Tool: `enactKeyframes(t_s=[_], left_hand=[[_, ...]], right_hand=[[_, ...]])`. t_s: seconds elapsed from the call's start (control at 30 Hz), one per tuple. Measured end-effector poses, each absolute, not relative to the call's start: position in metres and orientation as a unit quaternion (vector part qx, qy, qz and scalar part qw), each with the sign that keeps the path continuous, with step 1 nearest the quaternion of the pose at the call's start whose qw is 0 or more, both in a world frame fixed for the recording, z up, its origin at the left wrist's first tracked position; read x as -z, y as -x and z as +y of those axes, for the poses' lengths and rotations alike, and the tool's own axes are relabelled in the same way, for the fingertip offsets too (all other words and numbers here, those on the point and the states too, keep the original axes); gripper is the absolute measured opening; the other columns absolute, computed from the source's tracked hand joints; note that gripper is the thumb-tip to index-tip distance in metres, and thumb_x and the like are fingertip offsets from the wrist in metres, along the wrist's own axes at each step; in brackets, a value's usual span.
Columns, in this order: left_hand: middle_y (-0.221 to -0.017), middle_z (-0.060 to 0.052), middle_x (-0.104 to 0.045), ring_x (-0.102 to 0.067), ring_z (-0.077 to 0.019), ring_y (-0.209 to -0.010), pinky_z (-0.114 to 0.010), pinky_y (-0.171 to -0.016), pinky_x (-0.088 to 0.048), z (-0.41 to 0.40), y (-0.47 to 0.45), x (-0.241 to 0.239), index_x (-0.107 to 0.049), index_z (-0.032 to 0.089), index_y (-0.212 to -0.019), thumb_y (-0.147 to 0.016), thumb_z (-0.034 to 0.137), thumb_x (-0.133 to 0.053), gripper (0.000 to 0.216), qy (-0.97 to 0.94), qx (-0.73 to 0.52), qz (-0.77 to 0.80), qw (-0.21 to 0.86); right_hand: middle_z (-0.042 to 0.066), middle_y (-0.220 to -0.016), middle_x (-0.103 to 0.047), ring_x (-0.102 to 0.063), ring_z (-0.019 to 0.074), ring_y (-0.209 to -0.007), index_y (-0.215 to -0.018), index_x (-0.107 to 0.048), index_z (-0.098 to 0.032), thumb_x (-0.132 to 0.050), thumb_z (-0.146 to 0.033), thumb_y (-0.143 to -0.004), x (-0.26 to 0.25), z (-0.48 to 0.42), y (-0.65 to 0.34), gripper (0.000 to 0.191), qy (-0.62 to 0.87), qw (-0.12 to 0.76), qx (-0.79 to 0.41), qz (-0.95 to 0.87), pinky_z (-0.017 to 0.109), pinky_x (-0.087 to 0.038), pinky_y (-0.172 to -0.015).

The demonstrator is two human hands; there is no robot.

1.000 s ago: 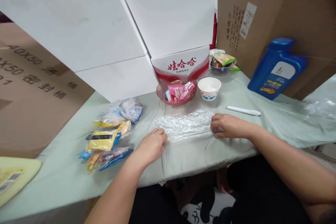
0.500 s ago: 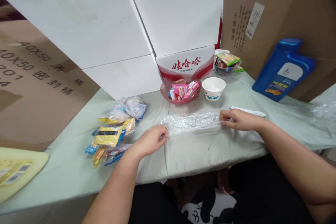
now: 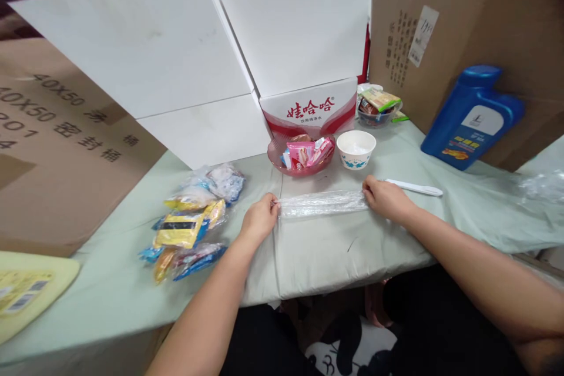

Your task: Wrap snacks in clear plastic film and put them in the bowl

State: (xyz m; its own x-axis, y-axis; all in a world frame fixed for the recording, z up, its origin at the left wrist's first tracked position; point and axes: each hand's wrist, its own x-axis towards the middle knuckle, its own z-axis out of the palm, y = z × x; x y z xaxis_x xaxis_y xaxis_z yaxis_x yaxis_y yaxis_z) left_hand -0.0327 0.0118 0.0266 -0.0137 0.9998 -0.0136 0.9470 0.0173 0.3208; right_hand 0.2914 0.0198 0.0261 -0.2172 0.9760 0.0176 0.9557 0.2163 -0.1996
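A white box (image 3: 145,53) stands at the back of the cloth-covered counter (image 3: 317,264). In front of the pink bowl (image 3: 282,165) and the paper cup (image 3: 356,158), clear plastic (image 3: 324,204) stretches between the left hand (image 3: 261,217) and the right hand (image 3: 388,198), the fingers of each pinched closed on one end. Wrapped packets (image 3: 178,230) lie to the left.

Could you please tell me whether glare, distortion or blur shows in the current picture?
Head view: bright glints streak the clear plastic between the left hand and right hand; head view: the blue bottle leans outward, perhaps from wide-angle distortion; head view: the upper right corner is dark, and print on the left cardboard box looks slightly soft.
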Motion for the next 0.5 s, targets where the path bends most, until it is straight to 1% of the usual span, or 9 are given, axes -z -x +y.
enactKeyframes(t_s=[0.07, 0.13, 0.23, 0.3, 0.4, 0.47, 0.5], left_hand=[[-0.089, -0.007, -0.070, -0.065, -0.0239, -0.085, -0.030, -0.070, -0.041, 0.010, 0.030, -0.029, -0.056, 0.021, -0.101, -0.089, 0.026, -0.046, 0.016, -0.692, -0.091, 0.708, 0.104], [-0.089, -0.007, -0.070, -0.065, -0.0255, -0.086, -0.031, -0.070, -0.041, 0.009, 0.029, -0.030, -0.057, 0.021, -0.104, -0.089, 0.026, -0.048, 0.018, -0.691, -0.074, 0.712, 0.095], [-0.088, -0.006, -0.069, -0.065, -0.0254, -0.087, -0.031, -0.071, -0.043, 0.007, 0.032, -0.033, -0.057, 0.021, -0.108, -0.087, 0.030, -0.053, 0.023, -0.682, -0.068, 0.724, 0.078], [-0.096, -0.007, -0.067, -0.064, -0.0247, -0.089, -0.032, -0.074, -0.046, 0.003, 0.033, -0.036, -0.057, 0.020, -0.109, -0.087, 0.031, -0.053, 0.025, -0.673, -0.107, 0.731, 0.029], [-0.107, -0.011, -0.062, -0.060, -0.0249, -0.101, -0.036, -0.089, -0.046, -0.005, 0.026, -0.038, -0.058, 0.019, -0.109, -0.091, 0.026, -0.046, 0.022, -0.711, -0.194, 0.673, -0.063], [-0.111, -0.011, -0.061, -0.056, -0.0247, -0.108, -0.037, -0.096, -0.044, -0.011, 0.017, -0.037, -0.059, 0.018, -0.110, -0.093, 0.022, -0.042, 0.025, -0.779, -0.199, 0.591, -0.060], [-0.112, -0.011, -0.061, -0.055, -0.0246, -0.109, -0.037, -0.096, -0.044, -0.013, 0.013, -0.036, -0.060, 0.019, -0.110, -0.093, 0.021, -0.042, 0.025, -0.808, -0.178, 0.560, -0.040]], right_hand=[[0.011, -0.094, -0.071, -0.064, 0.0231, -0.079, -0.103, -0.054, -0.017, -0.037, -0.023, -0.095, -0.024, 0.019, -0.286, 0.019, 0.629, 0.052, -0.042, -0.774, 0.030, -0.034, -0.061], [0.013, -0.096, -0.070, -0.064, 0.0240, -0.079, -0.104, -0.055, -0.016, -0.035, -0.023, -0.096, -0.023, 0.018, -0.281, 0.022, 0.633, 0.039, -0.021, -0.773, 0.031, -0.034, -0.061], [0.015, -0.102, -0.067, -0.064, 0.0254, -0.081, -0.106, -0.056, -0.015, -0.038, -0.025, -0.096, -0.022, 0.017, -0.278, 0.023, 0.634, 0.039, -0.010, -0.773, 0.032, -0.037, -0.063], [0.017, -0.106, -0.065, -0.061, 0.0284, -0.090, -0.106, -0.058, -0.014, -0.044, -0.027, -0.094, -0.022, 0.016, -0.279, 0.023, 0.614, 0.069, 0.014, -0.786, 0.034, -0.041, -0.070], [0.019, -0.113, -0.061, -0.053, 0.0327, -0.106, -0.104, -0.062, -0.013, -0.048, -0.028, -0.093, -0.022, 0.012, -0.278, 0.024, 0.540, 0.156, 0.054, -0.826, 0.041, -0.041, -0.087], [0.018, -0.118, -0.060, -0.050, 0.0321, -0.112, -0.105, -0.064, -0.014, -0.048, -0.031, -0.094, -0.021, 0.010, -0.276, 0.026, 0.460, 0.190, 0.031, -0.867, 0.044, -0.039, -0.094], [0.017, -0.119, -0.061, -0.050, 0.0309, -0.113, -0.106, -0.064, -0.015, -0.049, -0.033, -0.094, -0.021, 0.009, -0.275, 0.027, 0.420, 0.190, 0.004, -0.888, 0.043, -0.039, -0.095]])
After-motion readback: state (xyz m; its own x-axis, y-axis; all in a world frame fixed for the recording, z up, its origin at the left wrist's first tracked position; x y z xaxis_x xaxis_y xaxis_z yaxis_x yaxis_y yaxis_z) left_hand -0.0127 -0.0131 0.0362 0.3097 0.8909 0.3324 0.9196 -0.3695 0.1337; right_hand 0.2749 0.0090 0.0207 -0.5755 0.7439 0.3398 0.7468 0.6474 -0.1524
